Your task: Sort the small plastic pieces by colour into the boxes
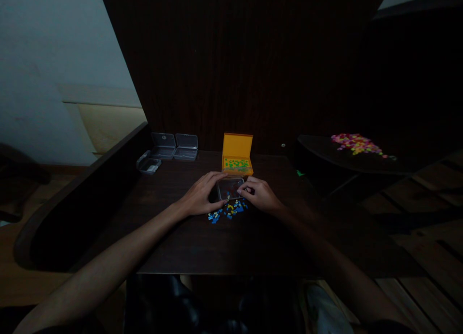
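Observation:
A small clear plastic box (231, 185) lies on the dark table in front of me, with a few tiny dark red and blue bits in it. My left hand (203, 195) grips it from the left, fingers along the far edge and thumb at the near edge. Over the box's right side, my right hand (259, 194) has its fingertips pinched together; whatever they hold is too small to make out. Small blue, yellow and white pieces (231, 209) are scattered just in front of the box. Behind it stands an open yellow case (238, 146) containing green pieces.
Several clear plastic boxes (185, 153) stand with lids up at the back left. Colourful small pieces (356, 143) are heaped on a dark shelf to the right. A green scrap (300, 173) lies near that shelf. A dark panel (231, 69) rises behind the table.

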Action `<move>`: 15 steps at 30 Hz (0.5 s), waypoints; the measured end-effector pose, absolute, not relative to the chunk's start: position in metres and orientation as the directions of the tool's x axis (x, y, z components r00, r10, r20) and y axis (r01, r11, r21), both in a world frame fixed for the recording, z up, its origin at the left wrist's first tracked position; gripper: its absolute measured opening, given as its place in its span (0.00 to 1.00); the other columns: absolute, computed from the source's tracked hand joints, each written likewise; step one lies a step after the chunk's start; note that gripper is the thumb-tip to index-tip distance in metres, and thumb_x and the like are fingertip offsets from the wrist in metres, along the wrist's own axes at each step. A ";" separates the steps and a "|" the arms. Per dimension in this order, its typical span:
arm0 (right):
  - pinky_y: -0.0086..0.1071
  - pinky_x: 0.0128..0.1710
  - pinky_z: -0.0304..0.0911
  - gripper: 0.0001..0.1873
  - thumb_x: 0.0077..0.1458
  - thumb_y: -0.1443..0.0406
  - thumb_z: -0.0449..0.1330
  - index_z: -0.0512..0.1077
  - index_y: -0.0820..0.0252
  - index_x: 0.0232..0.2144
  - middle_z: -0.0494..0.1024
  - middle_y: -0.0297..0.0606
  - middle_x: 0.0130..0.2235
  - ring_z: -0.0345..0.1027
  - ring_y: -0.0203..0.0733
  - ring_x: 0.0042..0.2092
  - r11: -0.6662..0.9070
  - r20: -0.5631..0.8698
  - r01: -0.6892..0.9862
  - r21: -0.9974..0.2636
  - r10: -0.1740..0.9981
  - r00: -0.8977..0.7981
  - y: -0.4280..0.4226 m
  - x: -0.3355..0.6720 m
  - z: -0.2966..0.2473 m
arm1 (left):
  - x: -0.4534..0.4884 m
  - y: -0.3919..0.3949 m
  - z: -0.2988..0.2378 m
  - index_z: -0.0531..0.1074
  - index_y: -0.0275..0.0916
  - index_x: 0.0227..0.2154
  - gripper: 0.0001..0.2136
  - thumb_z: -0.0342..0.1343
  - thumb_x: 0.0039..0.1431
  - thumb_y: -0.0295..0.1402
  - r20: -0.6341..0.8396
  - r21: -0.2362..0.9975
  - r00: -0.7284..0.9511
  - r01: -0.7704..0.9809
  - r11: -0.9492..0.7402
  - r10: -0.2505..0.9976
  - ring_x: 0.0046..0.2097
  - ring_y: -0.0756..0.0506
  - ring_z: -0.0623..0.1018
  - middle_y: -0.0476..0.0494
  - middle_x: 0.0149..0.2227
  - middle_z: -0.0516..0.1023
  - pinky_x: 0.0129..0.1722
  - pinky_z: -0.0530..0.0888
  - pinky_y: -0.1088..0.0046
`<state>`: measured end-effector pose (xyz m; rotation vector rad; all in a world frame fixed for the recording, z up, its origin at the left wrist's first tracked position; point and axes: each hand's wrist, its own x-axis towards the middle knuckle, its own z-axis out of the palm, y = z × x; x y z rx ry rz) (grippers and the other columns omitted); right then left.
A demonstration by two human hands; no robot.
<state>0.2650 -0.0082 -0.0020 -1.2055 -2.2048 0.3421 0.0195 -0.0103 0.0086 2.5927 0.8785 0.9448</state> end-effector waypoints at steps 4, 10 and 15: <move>0.27 0.29 0.56 0.06 0.55 0.66 0.61 0.77 0.61 0.29 0.69 0.34 0.27 0.62 0.33 0.28 0.570 0.370 0.687 -0.450 0.820 -0.437 -0.007 0.266 -0.007 | 0.020 -0.010 0.008 0.57 0.40 0.59 0.32 0.61 0.53 0.36 0.488 0.395 0.629 0.459 -0.796 0.605 0.57 0.38 0.69 0.34 0.56 0.66 0.57 0.69 0.56; 0.27 0.29 0.55 0.07 0.56 0.66 0.60 0.78 0.61 0.29 0.69 0.33 0.26 0.62 0.33 0.28 0.580 0.391 0.699 -0.419 0.810 -0.437 -0.008 0.266 -0.006 | 0.019 -0.010 0.008 0.56 0.38 0.59 0.32 0.61 0.53 0.36 0.484 0.393 0.634 0.459 -0.797 0.603 0.58 0.38 0.69 0.34 0.57 0.66 0.57 0.69 0.56; 0.28 0.30 0.56 0.09 0.55 0.69 0.57 0.78 0.61 0.30 0.67 0.33 0.25 0.61 0.34 0.27 0.609 0.460 0.675 -0.418 0.782 -0.421 -0.009 0.268 -0.001 | 0.018 -0.008 0.008 0.56 0.40 0.59 0.32 0.61 0.54 0.38 0.500 0.419 0.604 0.459 -0.784 0.620 0.57 0.38 0.69 0.35 0.56 0.66 0.57 0.69 0.56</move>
